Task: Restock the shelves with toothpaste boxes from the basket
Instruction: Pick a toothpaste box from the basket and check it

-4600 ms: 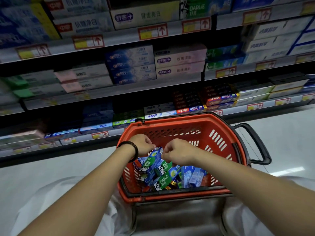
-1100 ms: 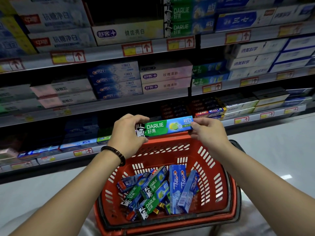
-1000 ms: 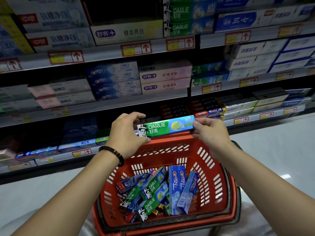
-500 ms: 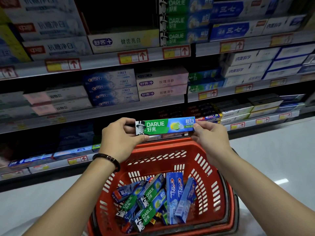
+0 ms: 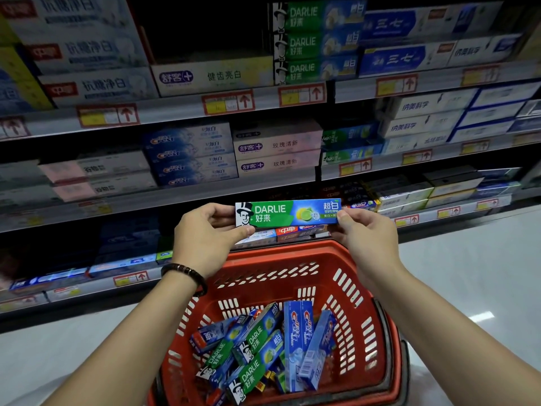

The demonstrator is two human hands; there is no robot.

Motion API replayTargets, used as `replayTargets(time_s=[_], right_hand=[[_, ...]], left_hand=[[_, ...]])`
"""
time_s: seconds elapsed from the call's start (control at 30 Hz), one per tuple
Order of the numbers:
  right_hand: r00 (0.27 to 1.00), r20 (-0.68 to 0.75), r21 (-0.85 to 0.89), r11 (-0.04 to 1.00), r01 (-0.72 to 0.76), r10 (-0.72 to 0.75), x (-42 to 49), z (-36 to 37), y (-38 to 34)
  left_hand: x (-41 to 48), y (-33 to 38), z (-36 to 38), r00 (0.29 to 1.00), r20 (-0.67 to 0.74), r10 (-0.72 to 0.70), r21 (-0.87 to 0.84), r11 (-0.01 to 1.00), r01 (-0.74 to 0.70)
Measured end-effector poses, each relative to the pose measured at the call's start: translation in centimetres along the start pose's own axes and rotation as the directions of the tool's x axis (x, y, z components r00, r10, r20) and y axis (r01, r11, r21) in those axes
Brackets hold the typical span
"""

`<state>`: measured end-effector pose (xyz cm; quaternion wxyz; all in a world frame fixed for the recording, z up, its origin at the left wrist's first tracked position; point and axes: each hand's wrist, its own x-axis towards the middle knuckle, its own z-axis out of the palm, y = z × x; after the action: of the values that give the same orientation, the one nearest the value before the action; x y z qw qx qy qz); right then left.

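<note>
Head cam: left hand (image 5: pixel 205 238) and right hand (image 5: pixel 367 237) each pinch 1 end of a green DARLIE box (image 5: pixel 288 213), held level above the red basket (image 5: pixel 345 276), in front of the shelves (image 5: pixel 181 108). More boxes lie in the basket.

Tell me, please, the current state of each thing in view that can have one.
Darlie box: held level in the air, front face toward the camera.
left hand: pinches the box's left end.
right hand: pinches the box's right end.
basket: partly filled.
loose boxes: piled at mixed angles in the basket.
shelf Darlie stack: three high, fronts facing out.
</note>
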<state>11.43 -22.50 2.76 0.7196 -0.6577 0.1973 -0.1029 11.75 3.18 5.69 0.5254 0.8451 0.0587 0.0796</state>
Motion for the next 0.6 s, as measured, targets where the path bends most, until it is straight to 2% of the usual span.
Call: replayTargets(time_s=[0.47,0.6], right_hand=[[0.999,-0.029,0.004,0.999,0.039,-0.039,0.10,-0.51,-0.22],[0.996,-0.034,-0.006,0.997,0.079,-0.079,0.25,-0.70,-0.22]], left_hand=[[0.16,0.35,0.37,0.999,-0.038,0.012,0.045,0.999,-0.010],[0.59,-0.19,0.56,0.999,-0.028,-0.044,-0.086,0.995,0.041]])
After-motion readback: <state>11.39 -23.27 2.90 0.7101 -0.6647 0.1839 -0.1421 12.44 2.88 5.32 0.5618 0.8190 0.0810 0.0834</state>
